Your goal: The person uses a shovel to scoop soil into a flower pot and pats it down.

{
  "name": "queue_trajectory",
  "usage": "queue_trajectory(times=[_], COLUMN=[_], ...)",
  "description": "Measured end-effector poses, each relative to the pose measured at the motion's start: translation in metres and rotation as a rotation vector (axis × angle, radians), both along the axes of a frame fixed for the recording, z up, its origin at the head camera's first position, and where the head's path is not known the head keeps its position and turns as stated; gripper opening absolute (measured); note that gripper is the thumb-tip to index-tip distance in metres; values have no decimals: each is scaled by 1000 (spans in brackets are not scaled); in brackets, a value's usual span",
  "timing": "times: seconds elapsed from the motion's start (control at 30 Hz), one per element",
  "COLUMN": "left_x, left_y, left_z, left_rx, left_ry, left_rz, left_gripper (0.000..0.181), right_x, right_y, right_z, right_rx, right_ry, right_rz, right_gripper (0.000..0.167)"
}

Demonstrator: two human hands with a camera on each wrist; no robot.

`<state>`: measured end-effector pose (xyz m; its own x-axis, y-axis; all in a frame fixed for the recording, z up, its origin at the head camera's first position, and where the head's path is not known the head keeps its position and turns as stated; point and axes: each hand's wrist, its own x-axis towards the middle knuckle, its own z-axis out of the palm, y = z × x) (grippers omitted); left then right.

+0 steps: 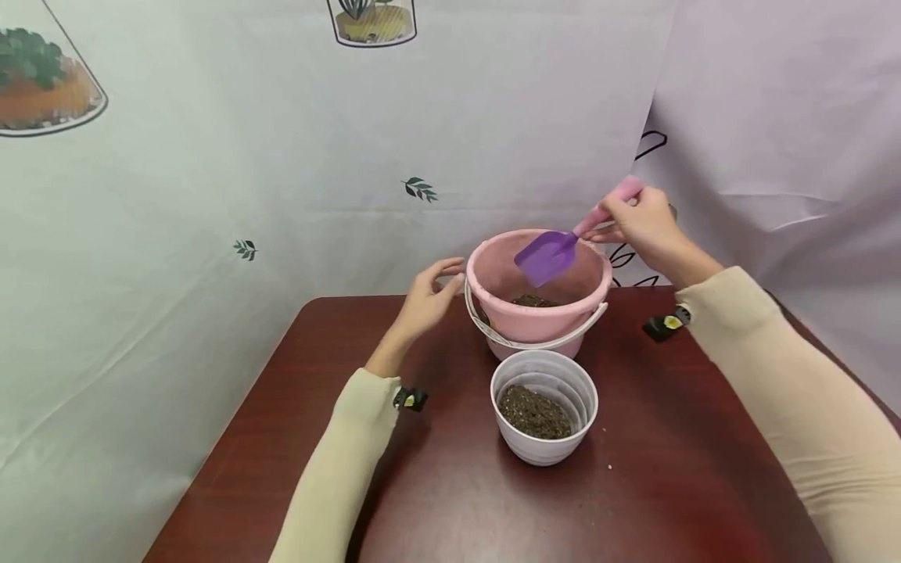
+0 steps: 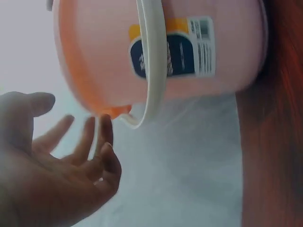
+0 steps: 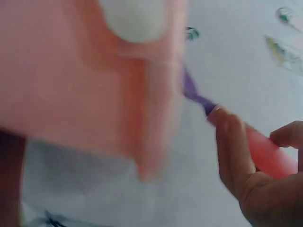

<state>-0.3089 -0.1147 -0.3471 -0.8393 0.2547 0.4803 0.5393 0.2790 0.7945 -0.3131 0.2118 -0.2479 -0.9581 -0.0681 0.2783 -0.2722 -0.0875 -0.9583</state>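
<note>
My right hand (image 1: 646, 223) grips the pink handle of a small purple shovel (image 1: 547, 256). Its blade hangs over the mouth of a pink bucket (image 1: 538, 319), tilted down to the left. Dark soil (image 1: 533, 300) shows at the bottom of the bucket. Beside the bucket's left rim is my left hand (image 1: 426, 301), its fingers loosely bent with nothing in them. In the left wrist view those fingers come close to the rim; whether they touch it I cannot tell. A white pot (image 1: 542, 447), partly filled with soil, stands in front of the bucket.
Everything stands on a dark red-brown table (image 1: 450, 500). The bucket's white handle (image 1: 524, 344) hangs down its front, just behind the pot. A pale printed cloth (image 1: 317, 156) hangs behind the table. Small crumbs lie right of the pot.
</note>
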Motion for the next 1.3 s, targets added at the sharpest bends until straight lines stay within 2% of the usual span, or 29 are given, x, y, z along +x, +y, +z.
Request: queue_trajectory(times=[0.1, 0.17, 0.33, 0.37, 0.5, 0.7, 0.97, 1.3], left_x=[-8, -10, -10, -9, -8, -8, -7, -7], left_y=[13, 20, 30, 30, 33, 33, 33, 35], left_z=[-5, -9, -12, -12, -12, -15, -15, -17], left_rx=[74, 123, 254, 266, 295, 339, 383, 414], left_ry=[-75, -109, -132, -127, -110, -145, -150, -153], left_rz=[22, 56, 115, 119, 118, 117, 100, 92], left_gripper=[38, 40, 42, 41, 39, 37, 37, 37], right_x=[-16, -25, -40, -42, -47, -50, -52, -54], right_y=[-11, -19, -39, -42, -48, -50, -54, -55], right_z=[-12, -20, -30, -32, -38, -47, -48, -51], right_rx=[65, 149, 418, 472, 563, 815, 877, 912], right_ry=[-82, -96, -13, 8, 58, 128, 38, 57], right_rz=[-46, -56, -85, -98, -96, -98, 12, 140], right_gripper=[22, 19, 19, 22, 29, 27, 23, 20])
